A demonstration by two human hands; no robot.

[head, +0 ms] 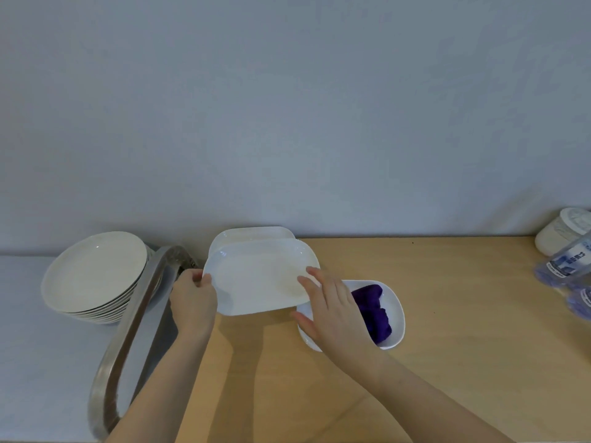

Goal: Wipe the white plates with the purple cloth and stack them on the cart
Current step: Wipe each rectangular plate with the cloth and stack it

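Plate hangs above the table, left hand pinching its rim, right hand with spread fingers under the other edge. Glazed, stiff, breakable, probably slippery: grip opposite rims. Cloth lies in a dish nearby.

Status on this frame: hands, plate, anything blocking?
Left hand grips oblong plate edge; right hand open on rim. Purple cloth lies in dish. No obstruction.

One head cam, wide-angle, looks fwd and down from close above both hands; wall fills the upper frame beyond them, table below.
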